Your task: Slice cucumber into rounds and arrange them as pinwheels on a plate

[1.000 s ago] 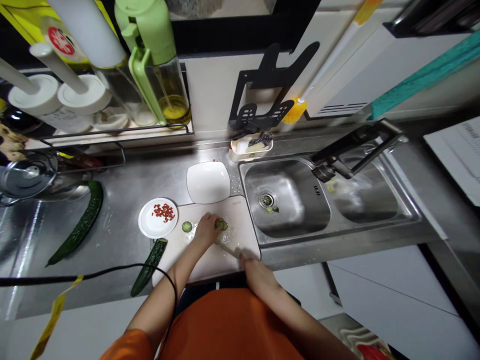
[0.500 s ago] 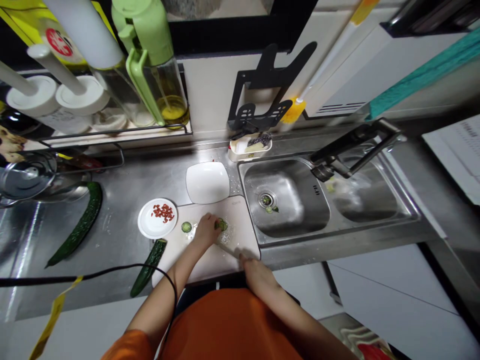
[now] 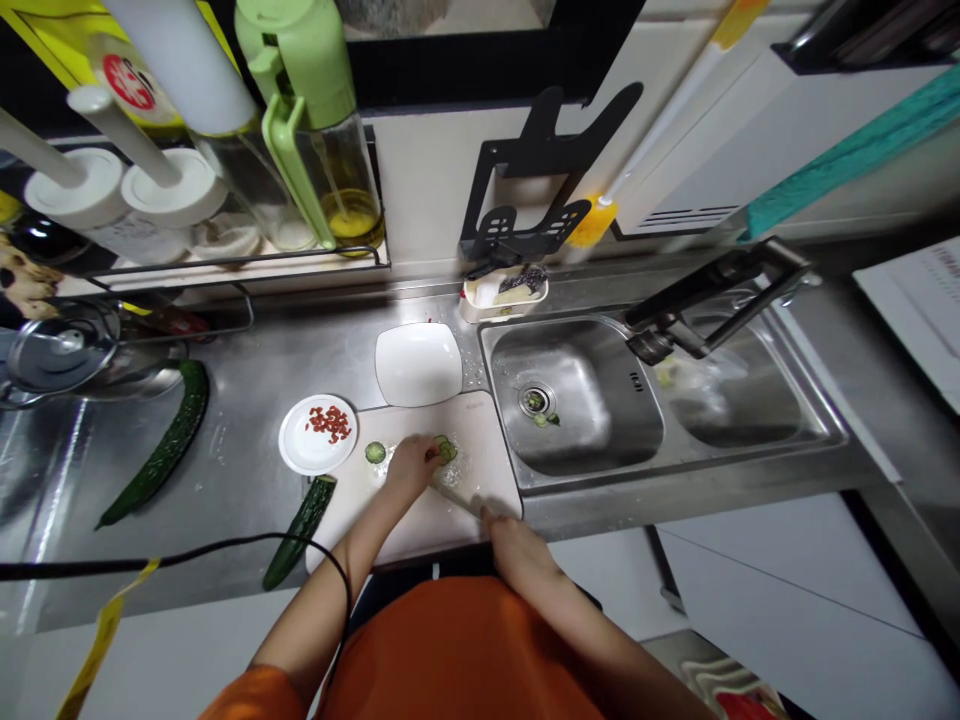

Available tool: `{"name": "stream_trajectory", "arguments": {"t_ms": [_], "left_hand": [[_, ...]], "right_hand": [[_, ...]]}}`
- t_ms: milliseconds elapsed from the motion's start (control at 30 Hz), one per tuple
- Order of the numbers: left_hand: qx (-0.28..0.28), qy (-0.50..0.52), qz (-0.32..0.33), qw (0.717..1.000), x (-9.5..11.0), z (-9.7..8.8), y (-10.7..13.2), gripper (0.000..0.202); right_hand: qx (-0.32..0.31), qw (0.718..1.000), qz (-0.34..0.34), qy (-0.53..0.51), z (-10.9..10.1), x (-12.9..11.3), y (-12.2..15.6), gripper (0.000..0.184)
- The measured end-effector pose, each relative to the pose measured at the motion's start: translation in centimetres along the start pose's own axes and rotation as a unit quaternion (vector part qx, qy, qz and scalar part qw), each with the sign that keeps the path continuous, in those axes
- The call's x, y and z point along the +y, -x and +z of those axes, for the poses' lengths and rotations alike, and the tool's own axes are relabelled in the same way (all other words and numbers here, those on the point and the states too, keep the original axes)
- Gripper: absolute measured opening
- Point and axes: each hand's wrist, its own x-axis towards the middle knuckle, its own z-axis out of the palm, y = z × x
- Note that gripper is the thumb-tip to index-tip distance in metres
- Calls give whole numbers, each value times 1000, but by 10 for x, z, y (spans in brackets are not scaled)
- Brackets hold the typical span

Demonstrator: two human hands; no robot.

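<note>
Cable [image 3: 75, 571] partly obscures left forearm [image 3: 370, 530] and cutting board [image 3: 484, 440]

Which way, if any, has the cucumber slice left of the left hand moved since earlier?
No: the cucumber slice lies where it did on the cutting board, right of the round plate.

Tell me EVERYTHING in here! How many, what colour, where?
cutting board: 1, pale, centre
cucumber slices: several, green, on board
knife: 1, greyish, over board
cut cucumber: 1, green, board's left
whole cucumber: 1, green, far left
round plate: 1, white, left of centre
red bits: many, red, round plate
square plate: 1, white, behind board
basins: 2, silver, right
tap: 1, dark, above basins
caddy: 1, white, behind basins
lidded jars: 2, white lids, left shelf
bottle: 1, green top, left shelf
holder: 1, black, wall
cable: 1, black, lower left
left grip: 1, bare, at slices
right grip: 1, bare, holding knife
</note>
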Motion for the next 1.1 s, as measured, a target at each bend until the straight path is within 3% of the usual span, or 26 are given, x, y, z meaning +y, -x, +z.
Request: {"name": "stream_trajectory", "arguments": {"t_ms": [200, 433, 567, 733, 1100], "left_hand": [[13, 79, -31, 996, -8, -3, 12, 11], [60, 121, -127, 983, -30, -9, 32, 15], [77, 112, -134, 982, -37, -10, 40, 18], [93, 81, -133, 983, -40, -8, 45, 20], [115, 56, -146, 981, -42, -4, 44, 17]], "right_hand": [[4, 1000, -6, 8, 0, 0, 1, 62], [7, 1000, -21, -4, 0, 4, 3, 52], [14, 999, -33, 4, -2, 1, 7, 48], [48, 998, -38, 30, -7, -15, 8, 59], [89, 993, -30, 77, -12, -41, -5, 52]]}}
